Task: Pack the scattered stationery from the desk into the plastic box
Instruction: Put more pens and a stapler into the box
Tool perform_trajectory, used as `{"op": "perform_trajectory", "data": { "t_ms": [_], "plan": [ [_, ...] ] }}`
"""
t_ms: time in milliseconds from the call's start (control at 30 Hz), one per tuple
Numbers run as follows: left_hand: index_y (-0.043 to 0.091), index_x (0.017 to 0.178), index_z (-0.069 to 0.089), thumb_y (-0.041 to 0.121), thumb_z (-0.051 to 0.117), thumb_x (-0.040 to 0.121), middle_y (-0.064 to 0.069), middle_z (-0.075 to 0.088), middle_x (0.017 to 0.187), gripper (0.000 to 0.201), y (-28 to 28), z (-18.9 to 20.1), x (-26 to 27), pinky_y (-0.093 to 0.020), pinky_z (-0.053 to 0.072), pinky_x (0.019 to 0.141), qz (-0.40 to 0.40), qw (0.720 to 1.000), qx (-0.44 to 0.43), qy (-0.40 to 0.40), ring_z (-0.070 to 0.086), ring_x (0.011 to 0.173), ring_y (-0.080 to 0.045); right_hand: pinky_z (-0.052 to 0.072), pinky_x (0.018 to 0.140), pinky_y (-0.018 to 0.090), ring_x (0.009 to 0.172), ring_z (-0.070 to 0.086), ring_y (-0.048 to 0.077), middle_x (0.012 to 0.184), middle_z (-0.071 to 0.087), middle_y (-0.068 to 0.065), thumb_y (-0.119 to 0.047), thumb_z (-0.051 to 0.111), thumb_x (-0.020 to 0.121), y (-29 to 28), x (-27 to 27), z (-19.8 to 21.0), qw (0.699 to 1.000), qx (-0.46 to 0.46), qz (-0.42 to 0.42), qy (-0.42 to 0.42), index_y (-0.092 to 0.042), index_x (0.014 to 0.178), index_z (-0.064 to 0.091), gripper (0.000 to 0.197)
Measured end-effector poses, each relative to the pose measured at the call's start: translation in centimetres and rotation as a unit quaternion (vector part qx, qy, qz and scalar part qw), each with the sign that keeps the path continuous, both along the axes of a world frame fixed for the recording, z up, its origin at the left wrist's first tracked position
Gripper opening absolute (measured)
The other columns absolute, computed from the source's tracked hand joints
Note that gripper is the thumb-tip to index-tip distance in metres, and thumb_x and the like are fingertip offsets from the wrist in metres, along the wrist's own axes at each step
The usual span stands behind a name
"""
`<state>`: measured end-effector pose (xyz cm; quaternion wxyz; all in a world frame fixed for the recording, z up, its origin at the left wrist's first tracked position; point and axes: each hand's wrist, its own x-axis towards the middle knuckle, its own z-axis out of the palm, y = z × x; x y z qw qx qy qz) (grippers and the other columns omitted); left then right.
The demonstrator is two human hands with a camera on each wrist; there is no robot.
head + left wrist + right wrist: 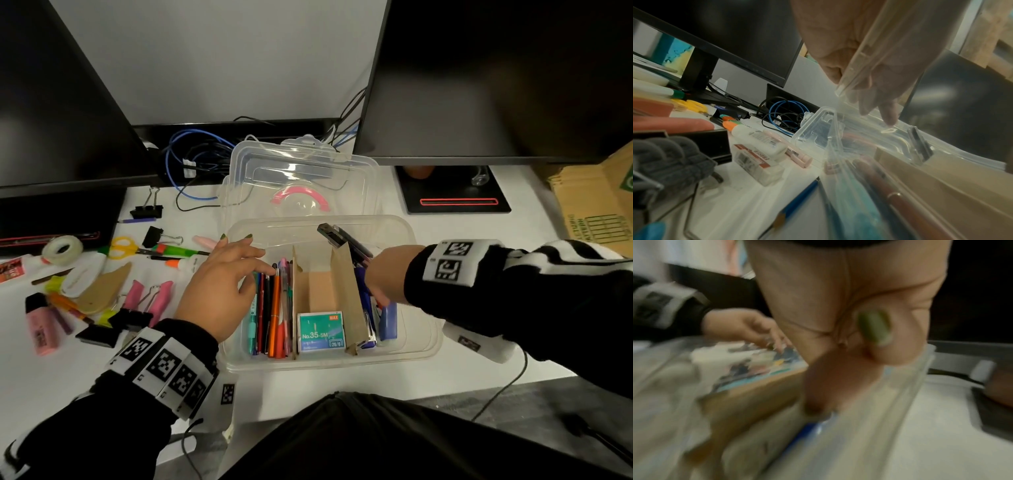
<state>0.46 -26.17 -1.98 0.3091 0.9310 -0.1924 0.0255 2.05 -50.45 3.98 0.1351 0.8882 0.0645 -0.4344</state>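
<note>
Even indoor light; glare on the clear lid [301, 178]; both wrist views blurred, the right one heavily; edges bend.

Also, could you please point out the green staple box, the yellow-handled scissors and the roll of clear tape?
Green staple box [320, 331]: head view, centre of its printed label.
Yellow-handled scissors [122, 247]: head view, on the yellow handle loops.
Roll of clear tape [62, 249]: head view, on the roll's outer band.

Pens [270, 308] in box [424, 346] left compartment, staple box [320, 331] middle, lid [301, 178] behind, scissors [125, 247] left.
</note>
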Motion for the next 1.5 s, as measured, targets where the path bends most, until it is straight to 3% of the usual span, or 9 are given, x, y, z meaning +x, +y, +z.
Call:
{"op": "perform_trajectory", "data": {
  "t_ms": [100, 167, 267, 333, 500, 667, 867, 1267, 1500],
  "plan": [
    [0.025, 0.096, 0.072, -0.004, 0.055, 0.085, 0.006, 0.059, 0.119, 0.035, 0.0, -0.1, 0.1, -0.006, -0.003, 0.11, -0.001, 1.0, -0.001, 0.0, 0.034, 0.124, 0.001, 0.039, 0.06, 0.015, 0.061, 0.045, 0.01, 0.099, 0.062, 0.001, -0.014, 0.051, 0.092, -1.5, 0.9, 1.2, 0.998, 0.05, -0.013, -0.038, -0.004, 0.12, 0.059, 0.03],
    [0.025, 0.096, 0.072, -0.004, 0.055, 0.085, 0.007, 0.059, 0.118, 0.035, 0.0, -0.1, 0.1, -0.006, -0.003, 0.11, 0.0, 1.0, -0.001, 0.001, 0.035, 0.124, 0.001, 0.039, 0.058, 0.014, 0.069, 0.051, 0.009, 0.096, 0.062, -0.003, -0.016, 0.05, 0.094, -2.5, 1.6, 2.9, 0.994, 0.073, -0.027, -0.079, -0.008, 0.123, 0.059, 0.032],
    [0.026, 0.096, 0.071, -0.004, 0.055, 0.085, 0.01, 0.057, 0.117, 0.036, 0.0, 0.0, 0.0, -0.006, -0.004, 0.11, 0.001, 1.0, 0.002, 0.002, 0.034, 0.123, 0.002, 0.043, 0.099, 0.029, 0.119, 0.051, 0.024, 0.134, 0.052, 0.009, -0.015, 0.046, 0.097, -2.5, 2.7, 3.5, 0.995, 0.031, 0.007, -0.1, -0.007, 0.135, 0.047, 0.04],
    [0.027, 0.095, 0.071, -0.003, 0.055, 0.085, 0.013, 0.056, 0.117, 0.036, 0.0, 0.0, 0.0, -0.006, -0.004, 0.11, 0.002, 1.0, 0.002, 0.002, 0.034, 0.123, 0.003, 0.035, 0.109, 0.036, 0.127, 0.046, 0.027, 0.138, 0.048, 0.01, -0.017, 0.049, 0.095, -2.4, 3.0, 3.2, 0.995, 0.034, 0.019, -0.096, -0.007, 0.137, 0.044, 0.043],
    [0.024, 0.094, 0.072, -0.005, 0.055, 0.084, 0.014, 0.056, 0.114, 0.036, 0.0, -0.1, 0.0, -0.006, -0.002, 0.11, 0.004, 1.0, -0.004, 0.004, 0.037, 0.124, -0.001, 0.044, 0.091, 0.029, 0.118, 0.052, 0.025, 0.134, 0.05, 0.007, -0.017, 0.058, 0.091, -2.8, 3.4, 2.4, 0.983, 0.084, 0.02, -0.164, -0.017, 0.138, 0.042, 0.049],
    [0.025, 0.093, 0.072, -0.005, 0.056, 0.084, 0.013, 0.057, 0.114, 0.035, 0.0, -0.1, 0.0, -0.008, -0.001, 0.111, 0.005, 1.0, -0.006, 0.001, 0.038, 0.123, -0.001, 0.04, 0.068, 0.027, 0.085, 0.053, 0.019, 0.098, 0.053, -0.003, -0.017, 0.057, 0.09, -1.4, 4.1, 1.8, 0.955, 0.169, 0.014, -0.243, -0.029, 0.123, 0.044, 0.038],
    [0.025, 0.093, 0.072, -0.005, 0.056, 0.084, 0.012, 0.057, 0.113, 0.036, -0.1, -0.1, 0.0, -0.006, -0.001, 0.111, 0.008, 1.0, -0.015, 0.003, 0.038, 0.123, 0.0, 0.045, 0.08, 0.028, 0.099, 0.054, 0.019, 0.119, 0.052, -0.001, -0.024, 0.056, 0.091, 1.0, 5.4, 2.0, 0.939, 0.226, 0.066, -0.25, -0.034, 0.13, 0.043, 0.042],
    [0.024, 0.093, 0.073, -0.005, 0.056, 0.084, 0.012, 0.059, 0.112, 0.035, 0.0, -0.2, -0.1, -0.006, 0.0, 0.11, 0.006, 1.0, -0.014, 0.002, 0.038, 0.122, 0.0, 0.042, 0.061, 0.028, 0.085, 0.055, 0.023, 0.122, 0.041, 0.002, -0.016, 0.06, 0.088, 1.7, 5.6, 1.7, 0.942, 0.139, 0.209, -0.224, -0.025, 0.124, 0.048, 0.039],
    [0.025, 0.093, 0.072, -0.004, 0.057, 0.084, 0.013, 0.059, 0.111, 0.034, 0.1, -0.4, 0.0, -0.008, 0.001, 0.111, 0.001, 1.0, -0.012, -0.004, 0.038, 0.121, 0.0, 0.047, 0.071, 0.029, 0.086, 0.056, 0.023, 0.107, 0.055, 0.007, -0.004, 0.056, 0.087, 1.4, 5.7, 2.0, 0.943, 0.149, 0.146, -0.258, -0.011, 0.107, 0.055, 0.021]
  ]
}}
